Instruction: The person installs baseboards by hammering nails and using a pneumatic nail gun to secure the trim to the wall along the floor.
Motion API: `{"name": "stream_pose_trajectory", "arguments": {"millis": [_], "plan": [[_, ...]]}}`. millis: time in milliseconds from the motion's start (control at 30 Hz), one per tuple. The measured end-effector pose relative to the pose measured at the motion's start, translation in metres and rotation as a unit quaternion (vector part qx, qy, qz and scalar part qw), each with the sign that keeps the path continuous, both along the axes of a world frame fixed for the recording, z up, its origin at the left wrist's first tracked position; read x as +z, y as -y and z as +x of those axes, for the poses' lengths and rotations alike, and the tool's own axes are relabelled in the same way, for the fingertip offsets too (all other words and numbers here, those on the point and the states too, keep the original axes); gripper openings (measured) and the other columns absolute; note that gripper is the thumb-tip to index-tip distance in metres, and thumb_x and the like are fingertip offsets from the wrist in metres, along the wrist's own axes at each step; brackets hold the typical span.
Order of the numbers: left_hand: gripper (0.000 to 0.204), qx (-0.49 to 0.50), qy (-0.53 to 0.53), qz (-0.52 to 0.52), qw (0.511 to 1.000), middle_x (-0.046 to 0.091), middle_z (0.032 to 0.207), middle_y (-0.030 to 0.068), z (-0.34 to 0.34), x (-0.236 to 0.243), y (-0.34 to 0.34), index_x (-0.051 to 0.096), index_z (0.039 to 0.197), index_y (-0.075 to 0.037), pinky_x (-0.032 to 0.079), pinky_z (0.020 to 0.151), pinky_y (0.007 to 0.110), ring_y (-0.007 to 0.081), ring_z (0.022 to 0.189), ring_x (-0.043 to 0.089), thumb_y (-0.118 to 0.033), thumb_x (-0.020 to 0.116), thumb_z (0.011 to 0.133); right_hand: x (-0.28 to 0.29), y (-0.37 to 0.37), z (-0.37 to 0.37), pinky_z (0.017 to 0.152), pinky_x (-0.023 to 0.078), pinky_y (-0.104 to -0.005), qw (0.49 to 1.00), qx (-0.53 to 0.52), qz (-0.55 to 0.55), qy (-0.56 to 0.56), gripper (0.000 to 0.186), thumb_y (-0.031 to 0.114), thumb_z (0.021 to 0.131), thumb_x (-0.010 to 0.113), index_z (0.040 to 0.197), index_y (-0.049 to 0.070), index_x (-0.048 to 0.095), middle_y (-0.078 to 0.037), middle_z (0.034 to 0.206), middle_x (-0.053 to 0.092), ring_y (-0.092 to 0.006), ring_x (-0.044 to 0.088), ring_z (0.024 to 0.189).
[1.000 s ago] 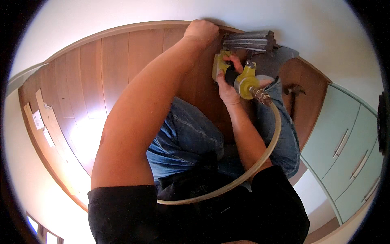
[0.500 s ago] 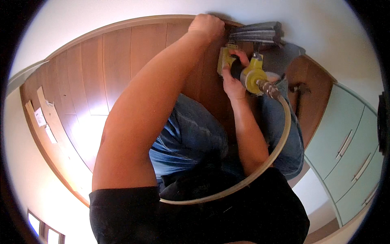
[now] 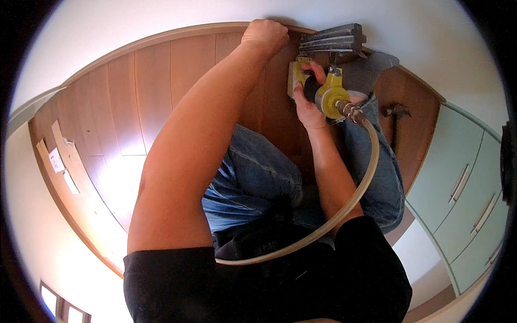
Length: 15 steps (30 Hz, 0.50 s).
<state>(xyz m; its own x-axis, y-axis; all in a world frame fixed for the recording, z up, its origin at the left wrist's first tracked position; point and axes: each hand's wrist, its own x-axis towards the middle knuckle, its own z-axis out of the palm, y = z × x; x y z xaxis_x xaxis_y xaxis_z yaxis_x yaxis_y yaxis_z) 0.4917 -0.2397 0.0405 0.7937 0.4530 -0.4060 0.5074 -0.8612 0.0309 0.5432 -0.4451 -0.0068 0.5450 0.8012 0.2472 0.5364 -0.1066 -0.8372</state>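
Well, the yellow air tool (image 3: 329, 97) is on the far side, a bit right of the middle, close to the wall (image 3: 177, 13). A brown wood strip (image 3: 177, 35) already runs along the wall's bottom, but I can't tell how much is stuck down or left to do. The right hand (image 3: 308, 111) is wrapped around the tool, arm reaching forward. The left hand (image 3: 264, 39) stretches far out, curled by the strip; I can't tell if it pinches anything. A hose (image 3: 375, 153) loops nearer, and a hammer (image 3: 397, 111) lies to the right.
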Motion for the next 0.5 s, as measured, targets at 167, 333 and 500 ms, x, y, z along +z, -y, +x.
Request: {"name": "stream_pose_trajectory", "arguments": {"millis": [167, 333, 500], "plan": [[0.024, 0.01, 0.004, 0.009, 1.0, 0.075, 0.113, 0.006, -0.001, 0.0073, 0.0024, 0.078, 0.107, -0.014, 0.059, 0.086, 0.039, 0.0253, 0.107, 0.072, -0.019, 0.057, 0.097, -0.0001, -0.0008, 0.0011, 0.107, 0.04, -0.0383, 1.0, -0.003, -0.022, -0.02, 0.05, -0.001, 0.08, 0.064, 0.129, 0.006, 0.055, -0.01, 0.126, 0.059, -0.0257, 0.053, 0.121], [0.024, 0.008, 0.002, -0.002, 1.0, 0.075, 0.113, 0.0063, 0.0003, 0.0055, 0.0001, 0.078, 0.107, -0.013, 0.059, 0.086, 0.039, 0.025, 0.107, 0.072, -0.019, 0.057, 0.097, 0.0068, -0.0043, -0.0001, 0.106, 0.041, -0.0358, 1.0, -0.004, -0.009, 0.002, 0.049, -0.004, 0.08, 0.063, 0.127, 0.004, 0.056, -0.007, 0.121, 0.061, -0.0216, 0.056, 0.117], [0.024, 0.009, 0.001, 0.0, 1.0, 0.074, 0.115, 0.0077, 0.0004, 0.0035, 0.004, 0.078, 0.106, -0.012, 0.059, 0.085, 0.039, 0.0252, 0.106, 0.072, -0.019, 0.057, 0.097, 0.0021, 0.0001, -0.0008, 0.104, 0.042, -0.0361, 1.0, -0.009, 0.004, -0.021, 0.047, -0.004, 0.079, 0.063, 0.125, 0.004, 0.057, -0.008, 0.12, 0.061, -0.0224, 0.056, 0.115]]}}
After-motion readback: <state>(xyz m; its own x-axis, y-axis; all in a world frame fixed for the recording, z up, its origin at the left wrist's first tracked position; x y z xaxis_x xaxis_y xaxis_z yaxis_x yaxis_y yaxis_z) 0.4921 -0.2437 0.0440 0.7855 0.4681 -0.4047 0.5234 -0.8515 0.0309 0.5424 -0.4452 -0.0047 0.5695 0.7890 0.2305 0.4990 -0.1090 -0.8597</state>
